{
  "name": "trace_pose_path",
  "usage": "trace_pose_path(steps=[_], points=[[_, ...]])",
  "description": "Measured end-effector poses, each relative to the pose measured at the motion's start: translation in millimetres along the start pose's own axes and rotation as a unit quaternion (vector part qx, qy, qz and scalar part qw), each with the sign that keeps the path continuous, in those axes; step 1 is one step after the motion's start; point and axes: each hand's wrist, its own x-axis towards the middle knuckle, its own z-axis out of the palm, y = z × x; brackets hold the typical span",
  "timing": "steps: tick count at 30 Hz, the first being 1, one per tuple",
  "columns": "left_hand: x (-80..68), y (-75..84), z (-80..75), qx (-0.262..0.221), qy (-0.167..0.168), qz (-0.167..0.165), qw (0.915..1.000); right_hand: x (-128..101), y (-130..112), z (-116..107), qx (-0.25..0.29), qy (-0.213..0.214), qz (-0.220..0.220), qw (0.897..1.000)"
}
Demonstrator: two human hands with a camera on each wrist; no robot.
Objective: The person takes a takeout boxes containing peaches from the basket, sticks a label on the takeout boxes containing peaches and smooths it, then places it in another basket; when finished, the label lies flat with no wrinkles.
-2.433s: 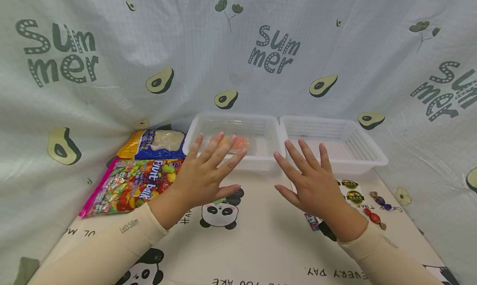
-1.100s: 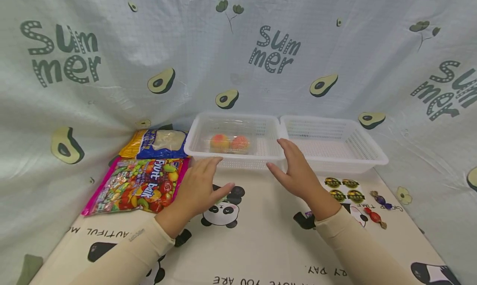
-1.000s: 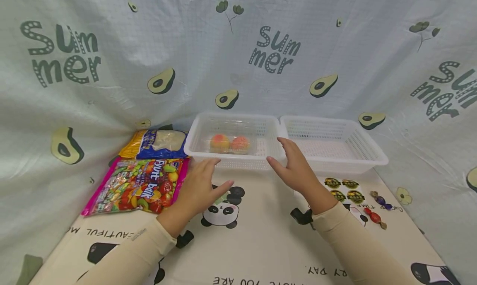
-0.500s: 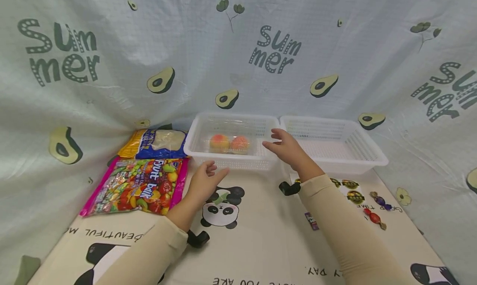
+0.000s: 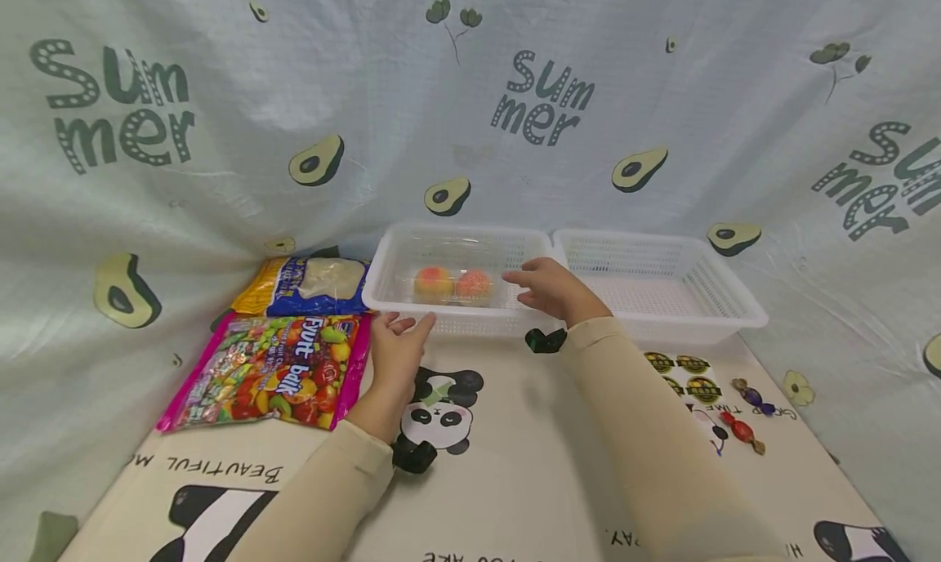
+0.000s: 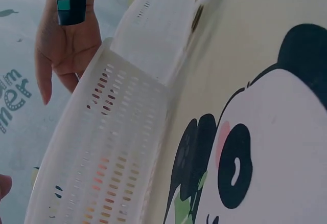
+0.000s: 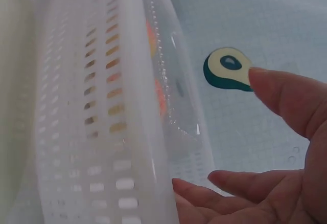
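In the head view my right hand (image 5: 555, 288) reaches over the right part of the left white plastic basket (image 5: 492, 311), fingers loosely bent beside a clear plastic box (image 5: 456, 254). Two round orange-red fruits (image 5: 434, 283), peach-like, lie in that box. The right wrist view has my right thumb and fingers (image 7: 240, 183) apart, holding nothing, near the basket's rim. My left hand (image 5: 397, 358) is at the basket's front left corner, thumb and fingers spread with nothing held. Only one left fingertip (image 6: 4, 185) shows at the edge of the left wrist view.
A second white basket (image 5: 735, 301) stands to the right. On the left lie a colourful candy bag (image 5: 272, 370) and a blue-yellow bag (image 5: 316, 288). Round stickers (image 5: 703, 390), a red candy (image 5: 742, 430) and a purple candy (image 5: 753, 397) lie at right. A curtain (image 5: 470, 96) rises behind.
Both hands were spread flat above the table earlier. My right hand has moved forward and left over the left basket; my left hand has drawn back, then come up to its front left corner.
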Motion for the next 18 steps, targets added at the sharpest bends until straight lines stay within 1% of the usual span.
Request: trace_pose_path(steps=[4,7,12,16,18], points=[[5.2,1.3,4.0,-0.036,0.026,0.010,0.9990,9,-4,3,0.011,-0.003,0.029,1.000],[9.9,3.4,4.6,-0.047,0.041,0.021,0.9978,15,-8,6,0.018,0.000,0.049,0.999],[15.5,5.7,1.3,-0.037,0.055,0.023,0.9976,22,-12,16,0.018,0.019,0.073,0.997],[17.0,6.6,-3.2,-0.031,0.067,0.015,0.9972,27,-14,24,-0.004,0.024,0.087,0.996],[18.0,6.8,-4.7,-0.031,0.071,0.017,0.9969,30,-14,26,-0.017,0.026,0.095,0.995]])
